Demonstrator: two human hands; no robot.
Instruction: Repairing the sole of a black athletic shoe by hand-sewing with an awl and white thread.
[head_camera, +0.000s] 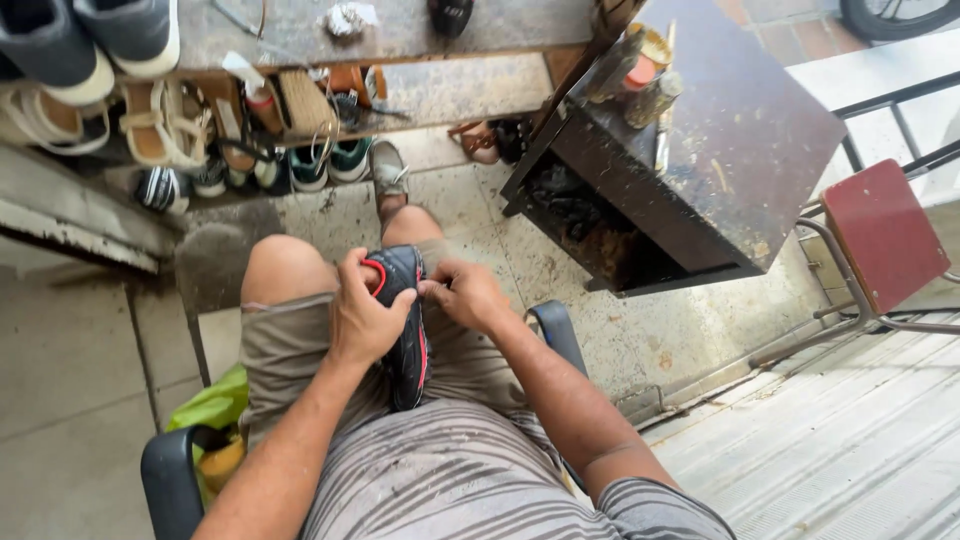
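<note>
A black shoe with red trim (408, 330) lies sole-side along my lap, between my thighs. My left hand (362, 312) wraps around its upper part and grips it. My right hand (465, 292) pinches the shoe's edge near the toe, fingers closed on it. I sit on a chair with dark armrests (168, 478), in khaki shorts and a striped shirt.
A dark wooden worktable (735, 150) with jars and brushes stands to the right. A red stool (882, 232) is beyond it. Shelves with several shoes and sandals (165, 125) line the wall ahead. A green bag (215, 405) sits by my left thigh.
</note>
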